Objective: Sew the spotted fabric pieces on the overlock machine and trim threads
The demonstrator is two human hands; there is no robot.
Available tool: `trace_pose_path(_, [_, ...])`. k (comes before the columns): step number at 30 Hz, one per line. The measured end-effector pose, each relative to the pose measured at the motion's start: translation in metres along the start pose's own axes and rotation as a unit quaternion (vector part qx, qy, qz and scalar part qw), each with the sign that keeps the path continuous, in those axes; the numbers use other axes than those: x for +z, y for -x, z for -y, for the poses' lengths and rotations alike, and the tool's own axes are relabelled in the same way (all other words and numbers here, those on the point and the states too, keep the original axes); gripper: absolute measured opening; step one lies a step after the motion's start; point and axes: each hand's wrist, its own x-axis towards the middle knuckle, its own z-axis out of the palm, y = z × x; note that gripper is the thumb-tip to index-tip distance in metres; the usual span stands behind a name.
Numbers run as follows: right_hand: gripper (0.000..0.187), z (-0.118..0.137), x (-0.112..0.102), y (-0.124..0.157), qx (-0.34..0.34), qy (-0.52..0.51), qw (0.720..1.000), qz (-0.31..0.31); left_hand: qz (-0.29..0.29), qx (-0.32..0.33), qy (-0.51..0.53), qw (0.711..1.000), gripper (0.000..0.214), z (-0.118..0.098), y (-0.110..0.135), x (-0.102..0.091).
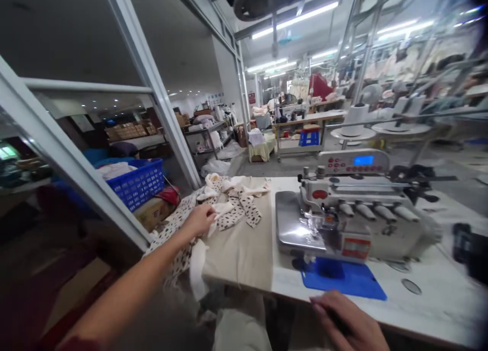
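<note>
Spotted fabric (232,209) lies bunched at the left end of the counter (430,305), on a beige cloth (240,254), with part of it hanging over the front edge. Left hand (200,221) is curled and closed on a fold of the fabric. Right hand (346,323) is half-closed at the front edge, just beside a blue mat (343,280); any contents cannot be determined. Overlock machine (354,214) stands right of the fabric. Blue basket (139,183) sits beyond the counter's left end.

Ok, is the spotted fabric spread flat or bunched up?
Bunched: the spotted fabric lies in rumpled folds on the beige cloth, with the left hand on it.
</note>
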Motion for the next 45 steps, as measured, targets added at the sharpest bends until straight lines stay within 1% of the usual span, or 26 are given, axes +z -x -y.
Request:
trace_pose_path(2, [0.014, 0.002, 0.011, -0.030, -0.006, 0.006, 1.000, -0.008, 0.015, 0.024, -0.009, 1.000, 0.018, 0.003, -0.022, 0.014])
trace_pose_path(3, [0.016, 0.001, 0.018, -0.040, -0.002, 0.007, 1.000, -0.005, 0.027, 0.038, -0.012, 0.999, 0.020, 0.001, -0.031, 0.023])
trace_pose_path(5, [0.022, -0.004, 0.031, -0.052, 0.018, 0.003, 1.000, 0.005, 0.048, 0.067, -0.015, 0.996, 0.025, -0.008, -0.047, 0.039])
trace_pose_path(8, [0.027, -0.015, 0.046, -0.055, 0.051, -0.010, 0.999, 0.008, 0.067, 0.113, -0.010, 0.991, 0.026, -0.026, -0.064, 0.060])
trace_pose_path(12, [0.024, -0.024, 0.052, -0.047, 0.058, -0.014, 0.998, 0.007, 0.107, 0.181, 0.009, 0.978, 0.030, -0.048, -0.069, 0.083])
trace_pose_path(14, [0.022, -0.024, 0.052, -0.044, 0.052, -0.016, 0.999, 0.006, 0.123, 0.196, 0.023, 0.973, 0.024, -0.056, -0.067, 0.092])
trace_pose_path(16, [0.020, -0.023, 0.052, -0.044, 0.044, -0.018, 0.999, 0.006, 0.115, 0.190, 0.043, 0.974, 0.019, -0.061, -0.067, 0.096])
trace_pose_path(17, [0.019, -0.023, 0.052, -0.044, 0.041, -0.017, 0.999, 0.005, 0.101, 0.181, 0.057, 0.977, 0.019, -0.063, -0.068, 0.095])
trace_pose_path(19, [0.018, -0.022, 0.052, -0.044, 0.038, -0.018, 0.999, 0.007, 0.058, 0.157, 0.096, 0.981, 0.018, -0.066, -0.072, 0.087])
trace_pose_path(21, [0.018, -0.023, 0.051, -0.044, 0.041, -0.019, 0.999, 0.012, 0.005, 0.127, 0.148, 0.981, 0.017, -0.070, -0.077, 0.072])
trace_pose_path(23, [0.019, -0.023, 0.051, -0.044, 0.050, -0.021, 0.998, 0.019, -0.036, 0.108, 0.210, 0.971, 0.014, -0.078, -0.079, 0.052])
trace_pose_path(25, [0.020, -0.023, 0.051, -0.044, 0.056, -0.020, 0.998, 0.025, -0.052, 0.110, 0.274, 0.954, 0.019, -0.089, -0.078, 0.032])
trace_pose_path(28, [0.020, -0.021, 0.050, -0.044, 0.058, -0.022, 0.998, 0.027, -0.054, 0.131, 0.357, 0.923, 0.021, -0.110, -0.074, 0.005])
trace_pose_path(30, [0.020, -0.020, 0.050, -0.043, 0.056, -0.023, 0.998, 0.023, -0.059, 0.136, 0.392, 0.908, 0.017, -0.122, -0.070, -0.010])
trace_pose_path(32, [0.019, -0.018, 0.049, -0.043, 0.055, -0.023, 0.998, 0.016, -0.066, 0.126, 0.406, 0.903, 0.018, -0.125, -0.063, -0.019])
trace_pose_path(33, [0.019, -0.018, 0.049, -0.043, 0.054, -0.022, 0.998, 0.012, -0.068, 0.114, 0.407, 0.904, 0.021, -0.123, -0.058, -0.021])
trace_pose_path(35, [0.019, -0.017, 0.047, -0.044, 0.052, -0.021, 0.998, 0.003, -0.064, 0.080, 0.395, 0.913, 0.028, -0.109, -0.042, -0.019])
trace_pose_path(37, [0.018, -0.017, 0.045, -0.045, 0.052, -0.015, 0.998, -0.014, -0.048, 0.033, 0.369, 0.928, 0.033, -0.086, -0.019, -0.009])
trace_pose_path(40, [0.018, -0.013, 0.044, -0.047, 0.040, 0.017, 0.998, -0.040, -0.016, -0.043, 0.318, 0.947, 0.033, -0.045, 0.020, 0.012])
trace_pose_path(41, [0.018, -0.011, 0.047, -0.048, 0.028, 0.031, 0.999, -0.034, -0.008, -0.067, 0.305, 0.950, 0.032, -0.033, 0.032, 0.018])
trace_pose_path(43, [0.023, -0.005, 0.058, -0.050, -0.001, 0.074, 0.997, 0.004, 0.008, -0.107, 0.288, 0.952, 0.034, -0.014, 0.051, 0.028])
trace_pose_path(45, [0.034, 0.002, 0.075, -0.052, -0.012, 0.146, 0.988, 0.051, 0.020, -0.132, 0.288, 0.948, 0.037, -0.003, 0.060, 0.030])
